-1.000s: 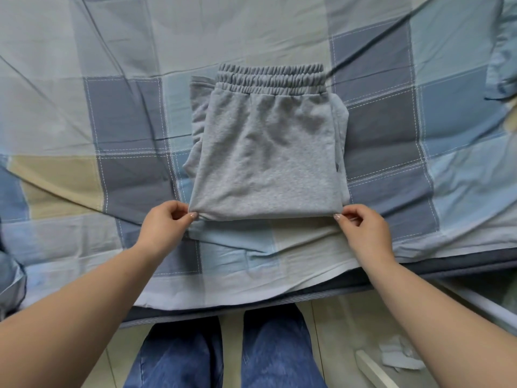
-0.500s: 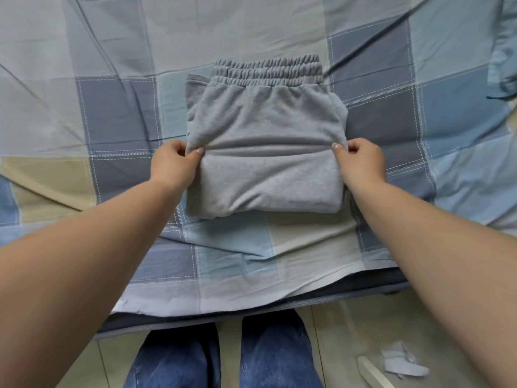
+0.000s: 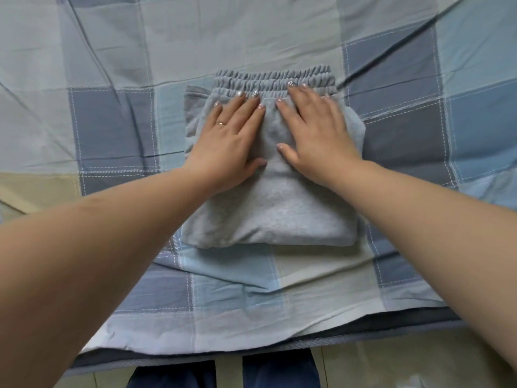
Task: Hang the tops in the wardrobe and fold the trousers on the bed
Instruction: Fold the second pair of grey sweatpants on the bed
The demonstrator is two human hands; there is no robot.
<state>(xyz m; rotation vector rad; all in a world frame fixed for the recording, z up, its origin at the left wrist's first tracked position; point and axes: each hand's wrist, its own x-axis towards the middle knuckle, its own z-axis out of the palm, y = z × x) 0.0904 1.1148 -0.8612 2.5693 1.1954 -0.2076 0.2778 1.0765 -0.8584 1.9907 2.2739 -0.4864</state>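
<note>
- Your left hand (image 3: pixel 228 141) is lying flat on the grey trousers (image 3: pixel 268 203), fingers straight and a little spread, palm down on the upper left part of the folded bundle. There's a ring on one finger.
- Your right hand (image 3: pixel 316 135) is doing the same thing on the upper right part, flat with fingers stretched out, fingertips reaching up to the waistband (image 3: pixel 274 79). Neither hand is gripping anything, they're just pressing down on the fabric.
- The two hands sit just beside each other with a narrow strip of grey cloth showing between them; the thumbs point in toward that strip.
- The trousers are folded into a thick, roughly square stack, with the gathered elastic waistband sticking out at the far edge, away from you. A bit of a lower layer pokes out on the far left corner.
- The stack sits on the bed (image 3: pixel 112 113), on a checked sheet in blue, grey and pale yellow squares, near the bed edge closest to you.
- Below the bed edge you can see a dark mattress side, pale floor tiles and your legs in blue jeans (image 3: pixel 223 373).
</note>
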